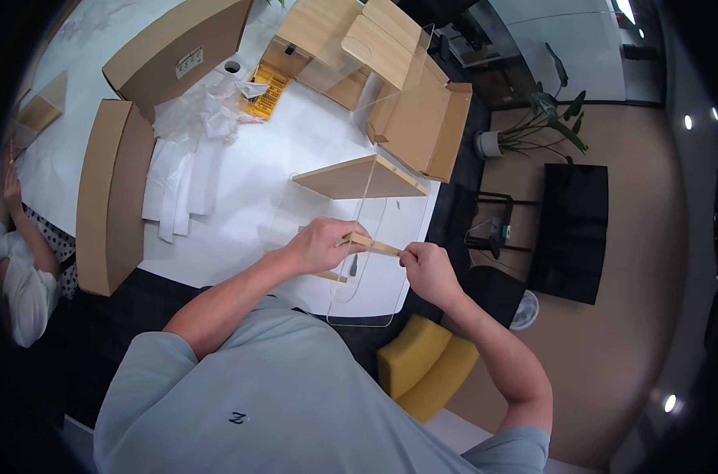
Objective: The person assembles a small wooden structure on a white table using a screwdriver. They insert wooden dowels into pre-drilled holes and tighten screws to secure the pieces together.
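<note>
At the table's [240, 237] near right corner, our left hand [321, 245] closes on a thin light wooden strip [372, 245], steadying it against the clear acrylic panel [367, 292]; our right hand [426, 268] pinches its far end, keeping it level.

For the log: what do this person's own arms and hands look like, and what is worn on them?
Both forearms are bare from above the elbow down. The left hand and right hand wear no gloves; no watch, ring or bracelet is visible. The short sleeves belong to a pale grey-green T-shirt with a small dark mark on the chest. No cables or straps show on either arm.
</note>
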Available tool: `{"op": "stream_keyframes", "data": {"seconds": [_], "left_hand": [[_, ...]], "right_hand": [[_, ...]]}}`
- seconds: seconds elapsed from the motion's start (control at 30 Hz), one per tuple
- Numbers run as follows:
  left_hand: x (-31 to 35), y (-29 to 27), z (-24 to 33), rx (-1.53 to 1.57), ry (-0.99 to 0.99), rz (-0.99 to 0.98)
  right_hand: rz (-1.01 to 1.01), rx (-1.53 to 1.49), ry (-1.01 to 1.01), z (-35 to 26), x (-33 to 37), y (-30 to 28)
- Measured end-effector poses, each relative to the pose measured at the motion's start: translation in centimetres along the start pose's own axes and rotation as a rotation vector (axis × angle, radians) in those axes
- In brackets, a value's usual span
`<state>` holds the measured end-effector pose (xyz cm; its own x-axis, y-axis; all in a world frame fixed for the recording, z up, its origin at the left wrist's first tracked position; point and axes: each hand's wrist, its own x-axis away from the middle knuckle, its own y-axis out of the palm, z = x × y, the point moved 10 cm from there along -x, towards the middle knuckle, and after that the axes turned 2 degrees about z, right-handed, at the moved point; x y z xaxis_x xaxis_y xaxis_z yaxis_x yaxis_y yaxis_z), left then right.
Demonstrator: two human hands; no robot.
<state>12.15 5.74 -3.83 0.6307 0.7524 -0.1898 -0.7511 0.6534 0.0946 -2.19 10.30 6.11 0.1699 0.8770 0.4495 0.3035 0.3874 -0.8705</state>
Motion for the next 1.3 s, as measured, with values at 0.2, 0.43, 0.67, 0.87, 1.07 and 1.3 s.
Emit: {"op": "stream_keyframes", "data": {"seconds": [0.2, 0.43, 0.67, 0.87, 1.07, 1.3], "left_hand": [[-0.5, 0.9, 0.8, -0.041, 0.042, -0.004], [-0.6, 0.1, 1.3, -0.004, 0.034, 0.009], [-0.1, 0.3, 1.1, -0.027, 0.046, 0.037], [0.2, 0.2, 1.3, -0.014, 0.157, 0.095], [0.3, 0.6, 1.5, -0.020, 0.154, 0.054], [0.7, 1.1, 2.1, -0.019, 0.194, 0.017]], "right_hand": [[-0.134, -0.161, 0.405, 3.1, 0.3, 0.7], [-0.036, 0.280, 0.010, -0.9, 0.3, -0.5], [0.073, -0.078, 0.093, 0.1, 1.0, 0.0], [0.130, -0.295, 0.209, 2.2, 1.0, 1.0], [0.138, -0.991, 0.808, 3.5, 2.5, 3.1], [0.112, -1.154, 0.945, 4.2, 3.9, 4.8]]}}
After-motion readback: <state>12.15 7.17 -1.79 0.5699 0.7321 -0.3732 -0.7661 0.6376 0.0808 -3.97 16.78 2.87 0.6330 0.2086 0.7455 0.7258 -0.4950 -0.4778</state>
